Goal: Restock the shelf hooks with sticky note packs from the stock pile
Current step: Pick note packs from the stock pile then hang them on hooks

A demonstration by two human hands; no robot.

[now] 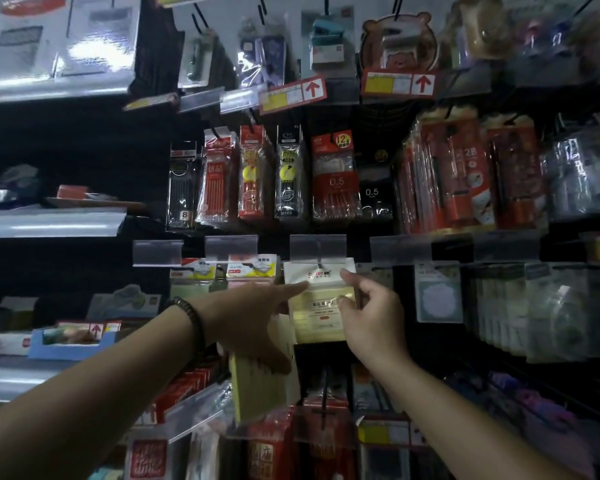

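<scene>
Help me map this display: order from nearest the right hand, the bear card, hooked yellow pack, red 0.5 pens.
1. Hooked yellow pack, pinched by the right hand.
2. Red 0.5 pens, above it.
3. Bear card, top row.

Glossy clear plastic wraps the sticky note pack (317,303) — its pale paper matt — beneath smooth, clear plastic label holders (317,247).
</scene>
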